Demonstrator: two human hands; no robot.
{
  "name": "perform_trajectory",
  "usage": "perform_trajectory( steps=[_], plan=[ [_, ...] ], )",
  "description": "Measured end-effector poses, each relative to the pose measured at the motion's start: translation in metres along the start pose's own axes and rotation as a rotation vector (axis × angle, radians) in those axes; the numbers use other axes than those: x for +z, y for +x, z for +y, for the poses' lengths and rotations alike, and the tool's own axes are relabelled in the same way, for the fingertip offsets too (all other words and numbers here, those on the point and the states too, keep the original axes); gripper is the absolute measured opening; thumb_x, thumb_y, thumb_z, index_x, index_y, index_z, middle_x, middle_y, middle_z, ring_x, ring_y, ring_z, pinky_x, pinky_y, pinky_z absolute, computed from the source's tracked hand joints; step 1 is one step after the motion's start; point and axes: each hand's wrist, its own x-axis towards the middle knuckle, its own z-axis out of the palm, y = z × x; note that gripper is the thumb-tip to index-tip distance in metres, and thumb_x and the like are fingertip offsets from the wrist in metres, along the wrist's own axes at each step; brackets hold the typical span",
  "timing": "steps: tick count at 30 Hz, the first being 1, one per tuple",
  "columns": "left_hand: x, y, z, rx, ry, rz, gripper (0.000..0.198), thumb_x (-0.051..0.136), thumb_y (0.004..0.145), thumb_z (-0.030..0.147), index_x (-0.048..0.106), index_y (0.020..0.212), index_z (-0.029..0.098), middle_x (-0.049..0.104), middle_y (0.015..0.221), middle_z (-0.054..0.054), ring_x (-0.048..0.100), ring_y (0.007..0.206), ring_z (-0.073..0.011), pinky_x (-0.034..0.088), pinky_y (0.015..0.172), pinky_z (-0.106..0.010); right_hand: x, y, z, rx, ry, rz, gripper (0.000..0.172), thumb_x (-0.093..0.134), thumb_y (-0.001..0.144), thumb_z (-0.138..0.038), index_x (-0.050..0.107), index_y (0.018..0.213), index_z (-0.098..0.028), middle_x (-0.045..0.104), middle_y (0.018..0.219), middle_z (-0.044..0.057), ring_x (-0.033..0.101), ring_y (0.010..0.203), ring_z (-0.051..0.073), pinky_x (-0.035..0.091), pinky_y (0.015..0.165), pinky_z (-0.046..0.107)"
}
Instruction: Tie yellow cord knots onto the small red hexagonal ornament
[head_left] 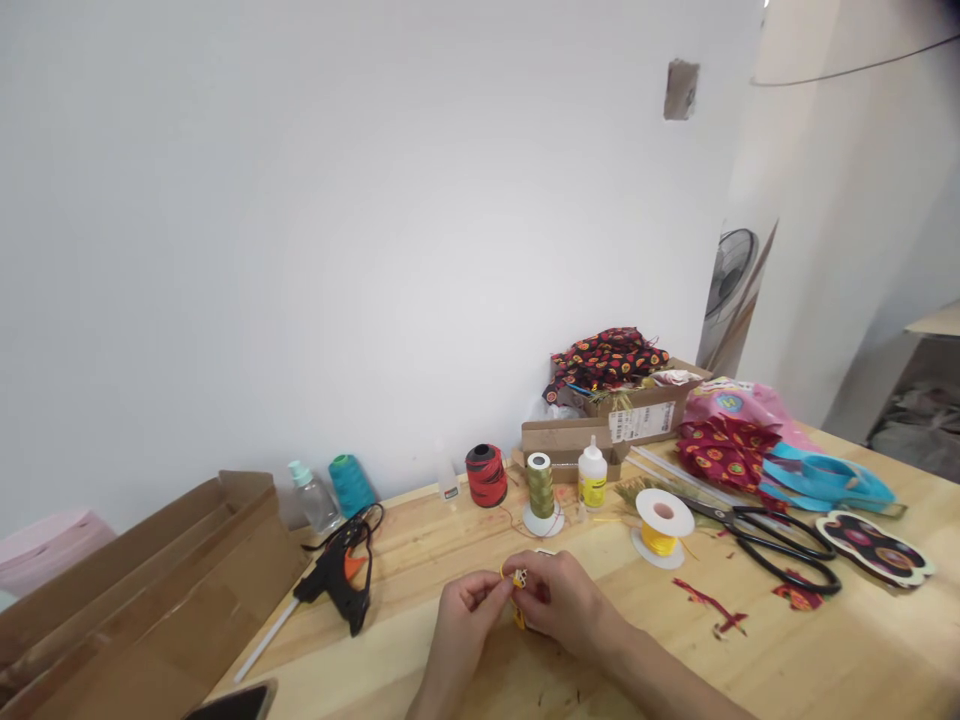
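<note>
Both hands meet low in the middle of the head view, over the wooden table (405, 560). My left hand (471, 612) pinches one side of a small yellow and white piece (519, 580) between thumb and fingertips. From the right, my right hand (559, 600) grips the same piece, its fingers curled over it. A bit of yellow hangs below the fingertips. Part of a pale flat item shows behind and under my right hand, mostly hidden. Beyond the hands stand a green thread spool (540, 485) and a white glue bottle (592, 475) with a yellow label.
Left: cardboard box (172, 590), black glue gun (341, 585), clear bottle (316, 500), teal thread cone (350, 485). Back: red thread spool (487, 476), box of patterned fabric (652, 415). Right: yellow ribbon spool (661, 525), black scissors (787, 545), blue ribbon (832, 480), fabric scraps (712, 605).
</note>
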Motion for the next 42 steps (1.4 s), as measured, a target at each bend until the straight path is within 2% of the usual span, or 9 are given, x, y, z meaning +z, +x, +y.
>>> perform_trajectory(
  steps=[2,7,14,18,24,34,42],
  plan=[
    [0.001,0.001,0.000,0.010,0.010,0.015,0.020,0.057,0.061,0.030,0.067,0.064,0.014,0.046,0.039,0.004,0.032,0.039,-0.0069,0.022,0.037,-0.017,-0.001,0.000,0.000,-0.018,-0.056,0.005,0.017,0.045,0.068,-0.017,0.055,0.082,-0.020,0.048,0.045,-0.006,0.040,0.040,0.008,0.032,0.044,0.017],
    [0.000,0.002,-0.001,-0.026,-0.016,0.038,0.022,0.056,0.061,0.032,0.067,0.066,0.013,0.045,0.039,0.005,0.029,0.039,-0.0061,0.020,0.038,-0.018,-0.006,0.001,-0.003,-0.029,-0.180,0.015,0.013,0.045,0.071,-0.023,0.055,0.080,-0.020,0.057,0.050,-0.002,0.047,0.044,0.010,0.033,0.045,0.018],
    [-0.004,0.003,-0.002,-0.040,-0.015,0.041,0.022,0.057,0.060,0.032,0.068,0.064,0.014,0.057,0.046,0.002,0.038,0.042,-0.0077,0.028,0.042,-0.019,-0.009,0.001,-0.005,-0.030,-0.243,-0.002,0.012,0.043,0.075,-0.024,0.054,0.078,-0.022,0.062,0.061,-0.001,0.054,0.053,0.012,0.034,0.049,0.019],
    [-0.006,0.004,-0.002,-0.058,-0.049,0.064,0.019,0.061,0.057,0.030,0.067,0.066,0.013,0.063,0.051,0.000,0.044,0.045,-0.0093,0.035,0.046,-0.020,-0.011,0.000,-0.005,-0.063,-0.234,0.029,0.012,0.043,0.075,-0.023,0.055,0.074,-0.022,0.060,0.067,-0.001,0.052,0.060,0.011,0.034,0.053,0.018],
    [-0.005,0.005,-0.003,-0.073,-0.120,0.058,0.018,0.063,0.056,0.028,0.067,0.067,0.014,0.069,0.064,-0.003,0.057,0.061,-0.0159,0.042,0.060,-0.024,-0.013,0.001,-0.007,-0.117,-0.269,0.115,0.011,0.046,0.074,-0.023,0.056,0.072,-0.022,0.049,0.073,0.001,0.046,0.064,0.011,0.033,0.052,0.018],
    [-0.004,0.004,-0.002,-0.083,-0.103,0.143,0.020,0.066,0.051,0.028,0.067,0.066,0.015,0.069,0.068,-0.004,0.059,0.066,-0.0196,0.045,0.065,-0.028,-0.011,0.002,-0.006,-0.144,-0.331,0.143,0.010,0.049,0.072,-0.023,0.058,0.070,-0.021,0.048,0.067,0.001,0.045,0.062,0.011,0.032,0.051,0.019],
    [-0.004,0.003,-0.002,-0.053,-0.143,0.147,0.014,0.065,0.052,0.023,0.066,0.064,0.015,0.068,0.065,-0.003,0.058,0.064,-0.0172,0.044,0.064,-0.026,-0.008,0.002,-0.002,-0.172,-0.298,0.171,0.013,0.048,0.073,-0.026,0.060,0.072,-0.021,0.048,0.066,0.001,0.044,0.063,0.012,0.032,0.050,0.020]
  ],
)
